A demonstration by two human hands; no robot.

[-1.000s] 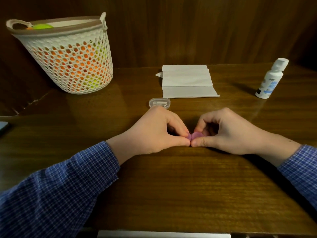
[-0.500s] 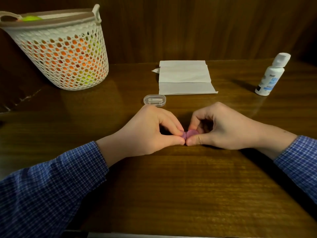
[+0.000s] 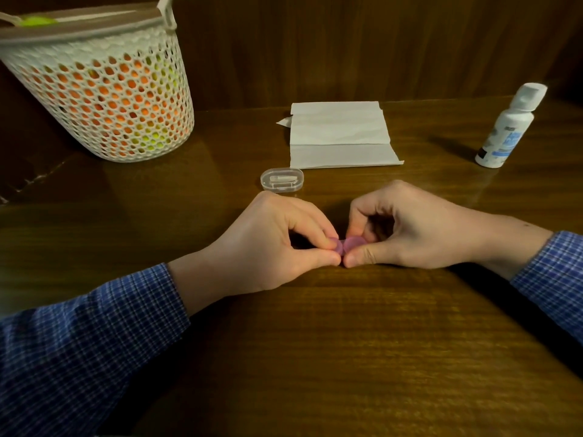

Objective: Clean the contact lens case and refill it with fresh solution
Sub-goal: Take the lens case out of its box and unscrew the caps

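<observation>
At far left I see a white mesh basket standing on the counter; its left side runs off the picture, and through the holes I can make out only orange and yellow-green patches, not what they are. A green thing shows at its rim, mostly hidden.

Coming right, my left sleeve in blue check is cut by the lower left edge. My left hand rests on the counter near the middle, thumb and forefinger pinched on the left end of the lens case. The case is a small purple thing, and I see only a sliver of two rounded lids between the fingertips; the rest is covered by both hands, so I cannot tell whether the lids are screwed on.

Just beyond the left hand lies a small clear plastic box, contents too faint to name. Farther back is a folded white paper towel.

My right hand pinches the right end of the case, curled fingers shading it. At far right stands a white solution bottle, cap on, label print too blurred to read. My right sleeve is cut by the edge.
</observation>
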